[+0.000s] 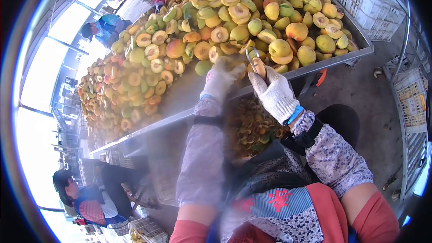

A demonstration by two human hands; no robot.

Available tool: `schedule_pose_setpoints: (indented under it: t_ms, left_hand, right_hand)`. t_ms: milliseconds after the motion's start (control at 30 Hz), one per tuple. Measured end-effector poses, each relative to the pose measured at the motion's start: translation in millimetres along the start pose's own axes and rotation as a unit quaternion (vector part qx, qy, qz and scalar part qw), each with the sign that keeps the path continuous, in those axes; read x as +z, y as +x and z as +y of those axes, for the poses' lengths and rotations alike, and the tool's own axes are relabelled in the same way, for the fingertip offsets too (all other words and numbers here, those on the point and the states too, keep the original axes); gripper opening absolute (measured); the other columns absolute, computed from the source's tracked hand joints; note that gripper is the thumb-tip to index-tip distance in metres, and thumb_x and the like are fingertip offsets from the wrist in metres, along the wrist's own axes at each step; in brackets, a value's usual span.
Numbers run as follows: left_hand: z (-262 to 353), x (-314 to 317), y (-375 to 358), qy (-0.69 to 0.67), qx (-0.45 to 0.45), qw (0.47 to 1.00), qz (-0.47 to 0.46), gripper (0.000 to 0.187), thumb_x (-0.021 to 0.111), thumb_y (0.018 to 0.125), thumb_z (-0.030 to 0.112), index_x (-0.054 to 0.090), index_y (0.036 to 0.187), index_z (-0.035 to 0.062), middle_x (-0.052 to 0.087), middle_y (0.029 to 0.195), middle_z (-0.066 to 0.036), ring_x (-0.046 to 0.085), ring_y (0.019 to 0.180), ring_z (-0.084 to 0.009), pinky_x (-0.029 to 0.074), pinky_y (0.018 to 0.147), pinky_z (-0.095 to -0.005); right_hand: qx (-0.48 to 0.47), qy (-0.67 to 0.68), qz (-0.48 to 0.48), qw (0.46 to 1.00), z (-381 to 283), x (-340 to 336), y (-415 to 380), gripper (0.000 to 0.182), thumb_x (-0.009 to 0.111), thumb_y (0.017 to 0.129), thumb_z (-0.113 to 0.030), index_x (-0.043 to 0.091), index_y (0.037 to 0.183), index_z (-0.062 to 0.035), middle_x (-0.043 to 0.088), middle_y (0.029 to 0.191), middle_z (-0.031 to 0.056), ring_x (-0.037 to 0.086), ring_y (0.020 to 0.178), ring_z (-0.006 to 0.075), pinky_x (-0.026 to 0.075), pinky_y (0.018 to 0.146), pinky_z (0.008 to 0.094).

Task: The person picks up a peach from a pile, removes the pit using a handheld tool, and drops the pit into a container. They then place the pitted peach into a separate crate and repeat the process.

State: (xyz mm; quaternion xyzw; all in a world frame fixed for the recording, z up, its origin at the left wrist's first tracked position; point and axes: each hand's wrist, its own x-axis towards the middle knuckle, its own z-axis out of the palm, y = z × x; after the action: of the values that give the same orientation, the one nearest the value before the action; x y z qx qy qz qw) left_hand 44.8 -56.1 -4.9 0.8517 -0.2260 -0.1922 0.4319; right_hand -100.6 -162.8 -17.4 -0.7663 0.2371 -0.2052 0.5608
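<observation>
My right hand (273, 91), in a white knitted glove, is closed around the short light-brown handle (258, 66) of a pitting tool. Its narrow metal loop (252, 54) points up toward the fruit. Over the table's near edge, my left hand (220, 81) reaches to the pile, also gloved, with thumb and fingers apart. A hazy patch blurs its fingertips, which are close to a halved peach (215, 54). Whole and halved yellow-green peaches (280, 48) are heaped in front of both hands.
A metal rim (333, 59) edges the table. Below it lie many fruit pieces (256, 123). White crates (366, 4) stand at the upper right, another crate (411, 101) at the right. One person (96, 198) sits at lower left; others (108, 29) are across the table.
</observation>
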Motion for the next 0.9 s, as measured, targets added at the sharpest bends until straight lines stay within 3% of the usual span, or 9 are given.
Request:
schedule_pose_setpoints:
  t_ms: [133, 233, 367, 600, 733, 767, 833, 867, 900]
  left_hand:
    - [-18.5, 2.7, 21.8, 0.095, 0.098, 0.99, -0.024, 0.055, 0.073, 0.086, 0.028, 0.054, 0.131, 0.0022, 0.071, 0.103, -0.012, 0.069, 0.087, -0.0177, 0.054, 0.073, -0.0308]
    - [-25.5, -13.0, 17.7, -0.158, -0.068, 0.98, -0.1, 0.046, 0.071, 0.088, 0.022, 0.055, 0.127, 0.005, 0.069, 0.103, -0.009, 0.067, 0.092, -0.0154, 0.055, 0.065, -0.0299]
    - [-8.1, -19.2, -31.7, -0.363, -0.008, 0.931, 0.036, 0.018, 0.061, 0.097, 0.011, 0.055, 0.11, 0.0008, 0.065, 0.102, -0.011, 0.067, 0.091, -0.0191, 0.059, 0.079, -0.0357]
    - [-6.0, -19.1, -77.3, -0.493, 0.103, 0.863, -0.036, 0.035, 0.054, 0.103, 0.033, 0.054, 0.125, 0.0053, 0.061, 0.121, -0.012, 0.062, 0.108, -0.0233, 0.055, 0.086, -0.0341]
    - [-4.9, -9.2, -78.1, -0.619, 0.083, 0.78, 0.043, 0.054, 0.05, 0.103, 0.044, 0.049, 0.137, 0.0029, 0.06, 0.123, -0.014, 0.059, 0.113, -0.0245, 0.052, 0.092, -0.0386]
    - [-14.5, -6.1, -76.3, -0.621, 0.082, 0.779, 0.046, 0.054, 0.05, 0.103, 0.044, 0.049, 0.137, 0.0029, 0.06, 0.123, -0.014, 0.059, 0.113, -0.0245, 0.052, 0.092, -0.0386]
    - [-27.9, -1.5, -72.8, -0.112, 0.253, 0.924, 0.264, 0.059, 0.045, 0.103, 0.049, 0.048, 0.138, 0.0012, 0.06, 0.122, -0.015, 0.059, 0.111, -0.0264, 0.051, 0.094, -0.0403]
    - [-34.3, -3.1, -71.6, -0.113, 0.251, 0.924, 0.267, 0.059, 0.045, 0.103, 0.049, 0.048, 0.138, 0.0012, 0.06, 0.122, -0.015, 0.059, 0.111, -0.0264, 0.051, 0.094, -0.0403]
    - [-20.3, -8.9, -73.9, -0.342, 0.161, 0.907, 0.187, 0.06, 0.045, 0.103, 0.049, 0.048, 0.138, 0.0009, 0.06, 0.121, -0.015, 0.06, 0.11, -0.0277, 0.051, 0.093, -0.041]
  right_hand:
    - [-0.04, 0.032, 0.012, 0.999, -0.5, -2.4, 1.1, 0.032, 0.063, 0.094, -0.036, 0.063, 0.105, -0.0057, 0.067, 0.087, 0.0252, 0.064, 0.088, 0.0459, 0.052, 0.072, 0.0467]
    - [-0.046, 0.029, 0.022, 0.998, -7.4, -1.9, -1.5, 0.033, 0.063, 0.094, -0.035, 0.062, 0.105, -0.0046, 0.067, 0.087, 0.0252, 0.063, 0.087, 0.0465, 0.051, 0.071, 0.0481]
    - [-0.078, -0.022, -0.025, 0.996, -1.8, 7.7, -7.5, 0.03, 0.061, 0.095, -0.031, 0.061, 0.101, -0.0018, 0.066, 0.085, 0.025, 0.062, 0.084, 0.0472, 0.05, 0.07, 0.051]
    - [-0.11, 0.009, -0.091, 0.99, -3.3, 35.0, -18.3, 0.027, 0.062, 0.095, -0.021, 0.061, 0.112, -0.0003, 0.067, 0.088, 0.0229, 0.064, 0.086, 0.0435, 0.051, 0.072, 0.0429]
    - [-0.151, 0.027, -0.107, 0.982, -4.7, 41.9, -15.5, 0.026, 0.063, 0.094, -0.02, 0.06, 0.111, -0.0001, 0.067, 0.088, 0.0221, 0.064, 0.086, 0.0429, 0.051, 0.072, 0.0431]
    - [-0.155, -0.021, -0.117, 0.981, -5.2, 41.9, -17.0, 0.027, 0.064, 0.094, -0.02, 0.06, 0.111, -0.0003, 0.067, 0.088, 0.0216, 0.064, 0.087, 0.0419, 0.051, 0.072, 0.043]
    - [-0.161, -0.07, -0.131, 0.976, -5.8, 45.4, -18.9, 0.027, 0.065, 0.094, -0.02, 0.059, 0.112, -0.0005, 0.067, 0.088, 0.021, 0.065, 0.087, 0.041, 0.051, 0.072, 0.0428]
    - [-0.155, -0.106, -0.142, 0.972, -5.6, 48.3, -20.5, 0.027, 0.065, 0.093, -0.019, 0.059, 0.113, -0.0009, 0.067, 0.089, 0.0207, 0.065, 0.086, 0.0403, 0.051, 0.072, 0.0426]
    - [-0.149, -0.14, -0.153, 0.967, -5.0, 50.6, -21.1, 0.027, 0.065, 0.093, -0.019, 0.059, 0.113, -0.0013, 0.067, 0.089, 0.0203, 0.065, 0.086, 0.0395, 0.051, 0.072, 0.0424]
